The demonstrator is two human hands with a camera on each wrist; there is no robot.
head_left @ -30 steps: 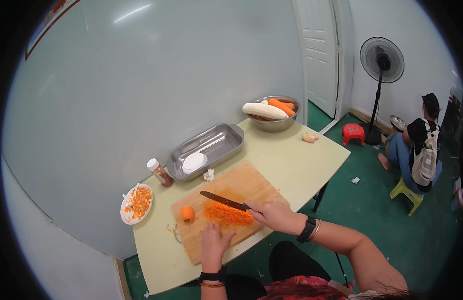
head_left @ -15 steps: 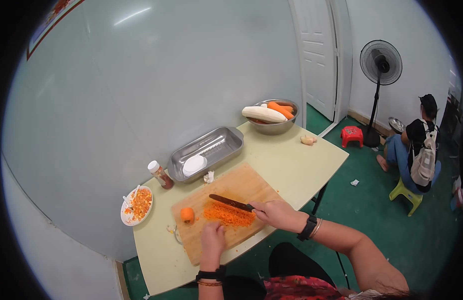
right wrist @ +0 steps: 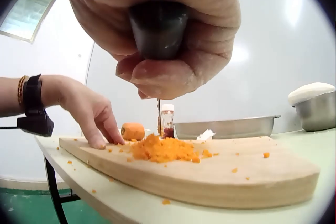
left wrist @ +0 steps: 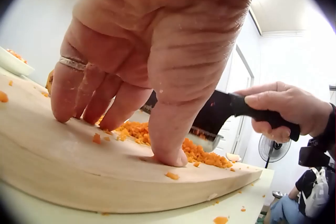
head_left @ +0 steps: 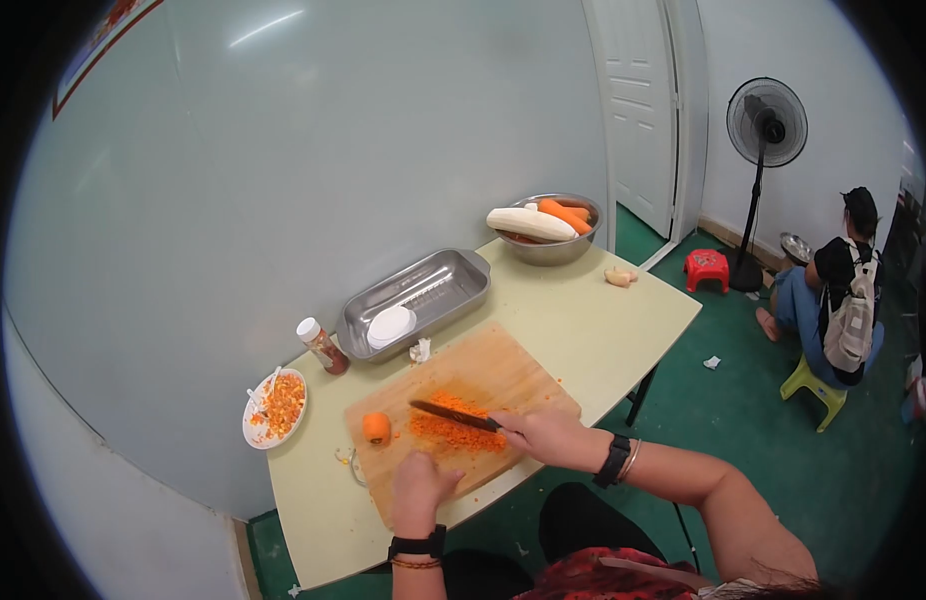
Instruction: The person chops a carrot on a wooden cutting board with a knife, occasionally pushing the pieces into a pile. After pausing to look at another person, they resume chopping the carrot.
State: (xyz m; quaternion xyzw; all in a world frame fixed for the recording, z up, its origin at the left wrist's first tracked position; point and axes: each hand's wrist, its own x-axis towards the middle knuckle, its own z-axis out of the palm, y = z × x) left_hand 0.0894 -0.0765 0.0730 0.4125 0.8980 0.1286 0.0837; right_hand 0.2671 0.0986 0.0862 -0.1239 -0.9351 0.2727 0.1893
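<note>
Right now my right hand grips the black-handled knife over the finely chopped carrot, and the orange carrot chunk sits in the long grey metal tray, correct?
The carrot chunk isn't in the tray: the head view shows it on the wooden cutting board. Your right hand does grip the knife over the chopped carrot.

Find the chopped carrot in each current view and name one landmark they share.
Head: the chopped carrot lies below centre.
Left wrist: below centre, partly hidden behind the left hand.
Right wrist: just below centre.
Shared landmark: the cutting board beneath it.
</note>
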